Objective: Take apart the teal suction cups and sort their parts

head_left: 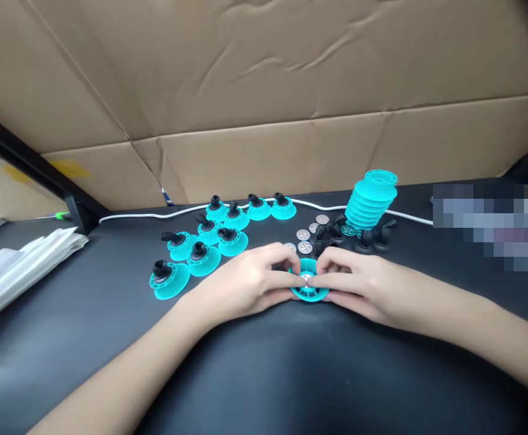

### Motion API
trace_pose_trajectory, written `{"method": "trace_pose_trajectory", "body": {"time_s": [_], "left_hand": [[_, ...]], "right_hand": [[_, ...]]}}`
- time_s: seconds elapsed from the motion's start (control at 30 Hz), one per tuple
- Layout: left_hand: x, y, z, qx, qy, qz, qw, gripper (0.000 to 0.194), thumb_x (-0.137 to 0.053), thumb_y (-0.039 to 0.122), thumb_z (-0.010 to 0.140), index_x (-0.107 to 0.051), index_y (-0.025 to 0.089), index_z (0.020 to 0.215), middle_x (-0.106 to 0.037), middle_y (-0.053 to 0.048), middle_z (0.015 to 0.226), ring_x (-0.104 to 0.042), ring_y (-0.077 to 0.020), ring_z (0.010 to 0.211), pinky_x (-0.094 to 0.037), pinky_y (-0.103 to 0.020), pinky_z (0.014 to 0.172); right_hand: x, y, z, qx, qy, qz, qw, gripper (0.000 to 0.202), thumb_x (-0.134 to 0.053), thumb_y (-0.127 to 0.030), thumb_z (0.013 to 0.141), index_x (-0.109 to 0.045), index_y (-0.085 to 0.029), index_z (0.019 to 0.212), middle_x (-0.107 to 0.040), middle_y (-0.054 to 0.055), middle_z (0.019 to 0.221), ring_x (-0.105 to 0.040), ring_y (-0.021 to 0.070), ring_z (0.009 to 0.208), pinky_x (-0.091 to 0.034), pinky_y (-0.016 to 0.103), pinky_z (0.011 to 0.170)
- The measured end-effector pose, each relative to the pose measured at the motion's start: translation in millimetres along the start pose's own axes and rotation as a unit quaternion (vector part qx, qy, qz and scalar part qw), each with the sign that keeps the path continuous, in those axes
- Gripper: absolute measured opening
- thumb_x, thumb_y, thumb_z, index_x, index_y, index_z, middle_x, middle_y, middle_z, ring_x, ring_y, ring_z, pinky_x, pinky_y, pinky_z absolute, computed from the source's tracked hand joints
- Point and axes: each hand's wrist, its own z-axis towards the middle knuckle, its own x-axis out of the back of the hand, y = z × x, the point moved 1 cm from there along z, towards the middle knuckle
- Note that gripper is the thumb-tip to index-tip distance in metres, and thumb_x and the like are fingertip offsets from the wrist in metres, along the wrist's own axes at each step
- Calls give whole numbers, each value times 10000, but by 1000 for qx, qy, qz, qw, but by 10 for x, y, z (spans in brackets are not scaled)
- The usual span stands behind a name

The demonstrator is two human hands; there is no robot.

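My left hand (pixel 259 278) and my right hand (pixel 361 281) grip a turquoise plastic cup (pixel 308 266) from opposite sides, close above the black table. The cup's open side faces up, with ribs inside. Both sets of fingertips meet over its centre, pressing on a small silver metal disc (pixel 307 278). The fingertips partly cover that disc. Just beyond the cup lie several loose silver discs (pixel 302 235) and several black knob-like parts (pixel 363 243). A leaning stack of turquoise cups (pixel 370 202) stands behind my right hand.
Several turquoise cups with black parts attached (pixel 204 260) are grouped left of centre. A white cable (pixel 155 215) runs along the back by the cardboard wall (pixel 246 163). White packets (pixel 32 260) lie at the left, near a black frame post (pixel 80 214).
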Motion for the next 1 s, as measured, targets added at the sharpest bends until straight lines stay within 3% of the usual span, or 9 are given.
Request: {"method": "trace_pose_trajectory", "body": {"time_s": [0.33, 0.83, 1.0], "left_hand": [[-15, 71, 38, -8, -6, 51, 999, 202, -610, 212, 1064, -783, 207, 1168, -693, -106, 1144, -676, -198, 976, -581, -286, 793], [-14, 90, 48, -8, -19, 42, 999, 251, -558, 151, 1054, -760, 175, 1202, -660, -140, 1208, -649, -232, 1066, -598, -326, 858], [-17, 60, 41, -5, 1, 14, 1000, 242, -585, 164, 1047, -754, 181, 1219, -668, -147, 1212, -662, -248, 1096, -617, -358, 875]], "right_hand": [[13, -51, 11, -18, -11, -16, 1000, 250, -478, -227, 1081, -688, -232, 1218, -625, 87, 1137, -635, 186, 833, -542, 312, 712], [25, -145, 21, -38, -18, -23, 999, 270, -502, -212, 1065, -677, -185, 1269, -598, 108, 1139, -643, 209, 877, -582, 339, 754], [48, -118, 19, -24, -14, -27, 999, 256, -484, -249, 1089, -687, -199, 1237, -593, 110, 1167, -636, 205, 890, -589, 356, 771]]}}
